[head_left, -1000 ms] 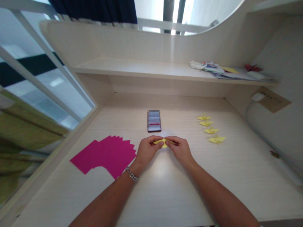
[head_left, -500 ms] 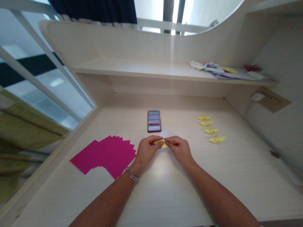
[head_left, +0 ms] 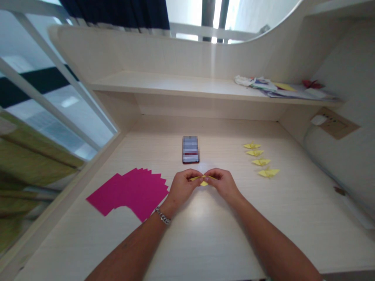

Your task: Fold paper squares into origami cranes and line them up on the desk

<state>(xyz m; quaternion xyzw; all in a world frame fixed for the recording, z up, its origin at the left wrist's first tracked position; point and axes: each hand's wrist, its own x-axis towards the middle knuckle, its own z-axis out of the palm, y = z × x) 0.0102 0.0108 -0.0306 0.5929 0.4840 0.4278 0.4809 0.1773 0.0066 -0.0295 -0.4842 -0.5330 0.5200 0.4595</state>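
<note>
Paper (head_left: 204, 183), yellow and folded small, is pinched in the grip of left hand (head_left: 185, 182) and right hand (head_left: 223, 182) over the pale wooden bench (head_left: 202, 246) (four yellow winged paper figures (head_left: 261, 162) lie rightward). Folding seems in hand; the next move likely calls for even thumb pressure.

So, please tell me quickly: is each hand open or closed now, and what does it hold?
Left hand: closed, pinching the folded yellow paper.
Right hand: closed, pinching the same paper.
</note>
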